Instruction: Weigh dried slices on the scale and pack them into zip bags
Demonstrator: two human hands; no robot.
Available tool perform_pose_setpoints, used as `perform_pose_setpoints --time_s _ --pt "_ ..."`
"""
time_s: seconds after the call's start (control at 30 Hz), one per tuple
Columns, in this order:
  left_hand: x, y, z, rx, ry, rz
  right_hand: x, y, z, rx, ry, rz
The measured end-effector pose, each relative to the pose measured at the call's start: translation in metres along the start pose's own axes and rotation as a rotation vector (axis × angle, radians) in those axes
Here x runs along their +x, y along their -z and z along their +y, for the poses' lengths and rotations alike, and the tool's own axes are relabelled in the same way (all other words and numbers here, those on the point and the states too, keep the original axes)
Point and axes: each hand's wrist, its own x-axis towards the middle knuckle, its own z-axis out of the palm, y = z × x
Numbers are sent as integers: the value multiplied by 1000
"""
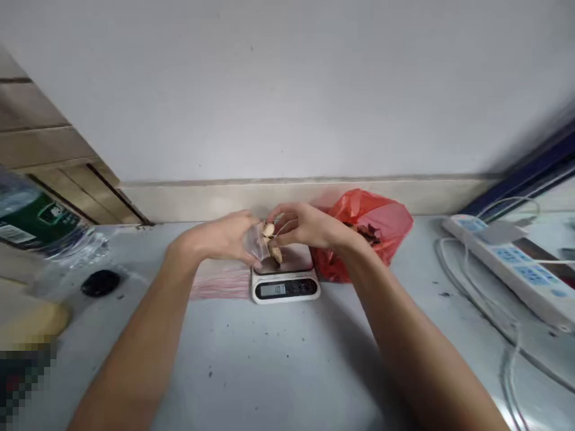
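Left hand (229,238), right hand (305,225) over digital scale (287,294)
I find the left grasping a clear bag (255,243); right curled beside pale pieces (275,254); its hold I cannot tell.

We've a small clear bag (255,242) tilted over L edge of our white scale (287,278), pale pcs (268,230) at its mouth, 1 tan pc (276,254) just beside. Scale: dark panel (294,288), LCD (272,290) on, nr back edge of desk (251,359).

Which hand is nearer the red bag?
Right. The right hand is over the scale, just left of the red bag; the left hand is farther left, holding a clear bag.
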Motion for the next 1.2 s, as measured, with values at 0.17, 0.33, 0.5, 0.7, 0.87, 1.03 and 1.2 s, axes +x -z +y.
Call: perform_pose_setpoints --time_s 0.17,0.33,0.5,0.7,0.87,1.03,1.2 --pt "-7 8 -9 7 -10 109 -5 7 0 125 167 -76" --pt "-11 10 -11 -17 -54 151 -1 3 6 164 129 -74" --pt "-9 9 -9 -42 -91 156 4 -7 9 95 122 70" --pt "-4 5 -14 -26 -81 156 2 -6 4 41 91 176" --pt "0 0 -14 -11 -19 104 -3 -6 -5 -119 -62 70" --pt "4 -4 -14 1 20 53 -5 -13 -9 -474 -96 102" --pt "3 -5 -15 -8 6 56 -4 -15 -7 -556 -44 117"
